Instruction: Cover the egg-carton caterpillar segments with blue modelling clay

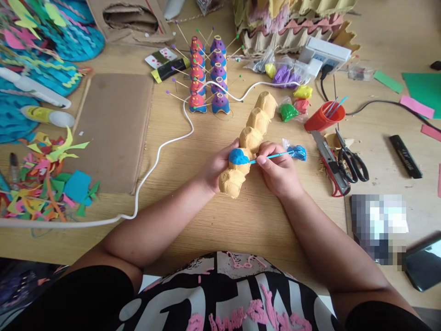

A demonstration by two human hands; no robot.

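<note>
Free tabletop btwn forearms; open strip too btwn L hand & white cable, which runs from L edge up among stick-armed figures. Held carton strip juts fwd, blocking btwn hands. Blue clay bag just beyond R hand; further R, utility knife, scissors & red cup obstruct.

Shirt lettering, none clearly legible
</note>
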